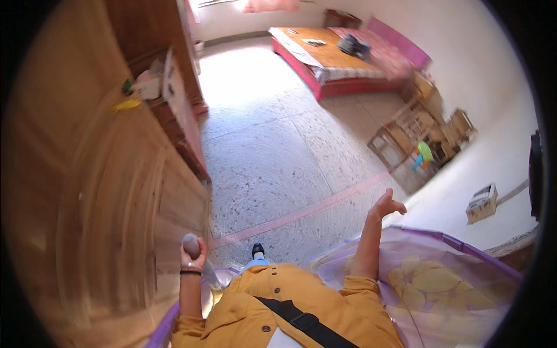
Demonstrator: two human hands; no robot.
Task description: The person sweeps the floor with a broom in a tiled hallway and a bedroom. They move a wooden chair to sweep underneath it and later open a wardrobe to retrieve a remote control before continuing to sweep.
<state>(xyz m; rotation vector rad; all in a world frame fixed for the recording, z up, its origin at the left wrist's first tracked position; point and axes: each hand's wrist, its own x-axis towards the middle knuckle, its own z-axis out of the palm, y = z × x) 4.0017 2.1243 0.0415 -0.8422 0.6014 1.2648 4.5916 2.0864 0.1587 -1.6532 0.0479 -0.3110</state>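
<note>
My left hand [198, 260] is closed around a grey, round-ended handle [190, 239] near the wooden door. A pale shaft [213, 279] shows behind that wrist, but whether it belongs to the handle I cannot tell. Held out to the right, my right hand [387, 205] has its fingers apart and nothing in it. It is near the white wall, above a sheer purple curtain [426, 284] with yellow flower shapes that hangs around my right arm.
A wooden door [110, 191] fills the left side, beside a cabinet [180, 110] with odds and ends. Ahead, a red-framed bed [331, 58] stands on the speckled floor [261, 156]. Wooden chairs [415, 124] line the right wall; a switch box [482, 203] is nearer.
</note>
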